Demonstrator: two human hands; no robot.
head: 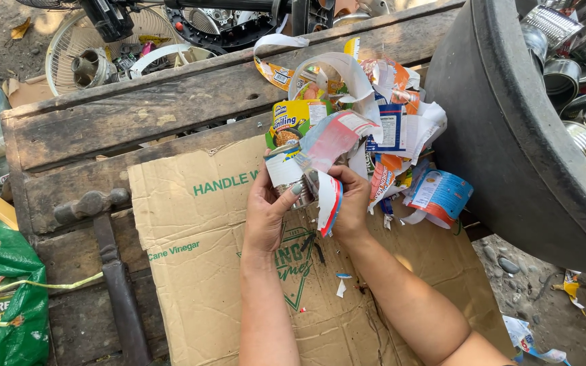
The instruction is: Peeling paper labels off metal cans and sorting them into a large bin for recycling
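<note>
Hands meet over the cardboard [198, 271] on the tabletop [137, 118]: the left hand [268, 211] grips one small can [286, 177], while the right hand [351, 203] pinches its half-peeled label [330, 196]. Judging by the bare rim, a finger could get cut if the paper tears suddenly. I count one hammer [113, 261], one tub [510, 135] and one heap of labels [381, 115], too tangled to number.
</note>
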